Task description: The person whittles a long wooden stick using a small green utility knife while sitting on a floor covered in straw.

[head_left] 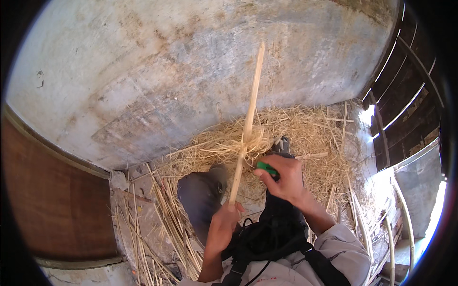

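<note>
My left hand [224, 224] grips the lower end of a long pale wooden stick [249, 112] that points up and away toward the wall. A clump of dry straw [238, 143] is wound around the stick at about its middle. My right hand [281, 178] is closed on a small green-handled tool [267, 168], held just right of the stick beside the straw wrap; the tool's working end is hidden by my fingers. Both forearms come in from the lower edge.
A heap of loose straw [305, 131] lies on the ground against a stained grey plaster wall [191, 71]. Long straw stalks [162, 214] lie at the lower left. My dark-trousered legs and shoes [205, 190] are below. A brown board [52, 200] stands left, dark wooden slats [405, 95] right.
</note>
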The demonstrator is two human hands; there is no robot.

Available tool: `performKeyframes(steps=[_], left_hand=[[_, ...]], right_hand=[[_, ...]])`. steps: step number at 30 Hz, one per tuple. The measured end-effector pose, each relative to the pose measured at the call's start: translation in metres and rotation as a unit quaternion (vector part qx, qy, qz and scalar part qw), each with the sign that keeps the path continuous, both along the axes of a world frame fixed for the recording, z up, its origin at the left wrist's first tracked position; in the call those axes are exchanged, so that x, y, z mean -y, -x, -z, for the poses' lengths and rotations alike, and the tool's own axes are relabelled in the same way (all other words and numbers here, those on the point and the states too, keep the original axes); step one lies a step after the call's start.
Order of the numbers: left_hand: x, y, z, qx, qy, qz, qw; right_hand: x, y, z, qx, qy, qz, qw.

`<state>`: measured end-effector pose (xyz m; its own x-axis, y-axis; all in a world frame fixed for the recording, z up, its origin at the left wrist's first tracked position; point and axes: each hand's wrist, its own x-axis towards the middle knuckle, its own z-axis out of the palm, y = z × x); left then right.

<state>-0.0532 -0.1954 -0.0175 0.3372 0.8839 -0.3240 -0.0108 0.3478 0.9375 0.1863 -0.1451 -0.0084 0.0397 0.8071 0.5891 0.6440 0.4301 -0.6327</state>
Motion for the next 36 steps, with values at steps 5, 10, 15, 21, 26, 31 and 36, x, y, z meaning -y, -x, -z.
performKeyframes(steps=[5, 10, 15, 21, 26, 31, 36], left_hand=[[-0.006, -0.002, -0.005, -0.007, -0.024, -0.002, 1.0], [-0.003, -0.006, -0.001, -0.017, -0.101, 0.003, 0.995], [-0.003, -0.007, 0.0, -0.036, -0.144, -0.016, 0.989], [-0.001, -0.01, -0.001, -0.052, -0.155, -0.026, 0.986], [0.0, -0.011, -0.005, -0.05, -0.151, -0.03, 0.987], [0.002, -0.012, -0.013, -0.088, -0.142, -0.04, 0.985], [0.009, -0.013, -0.006, -0.083, -0.126, -0.029, 0.988]], right_hand=[[0.009, 0.008, 0.006, 0.01, -0.008, -0.047, 0.999], [0.008, 0.011, -0.003, 0.059, -0.014, -0.047, 0.997], [0.009, 0.008, -0.005, 0.096, -0.022, -0.042, 0.994], [0.008, 0.005, -0.008, 0.128, -0.048, -0.02, 0.99], [0.005, 0.003, -0.011, 0.114, -0.057, -0.011, 0.992], [-0.001, -0.003, -0.012, 0.105, -0.06, 0.022, 0.992], [-0.012, -0.015, -0.015, 0.072, -0.044, 0.074, 0.994]])
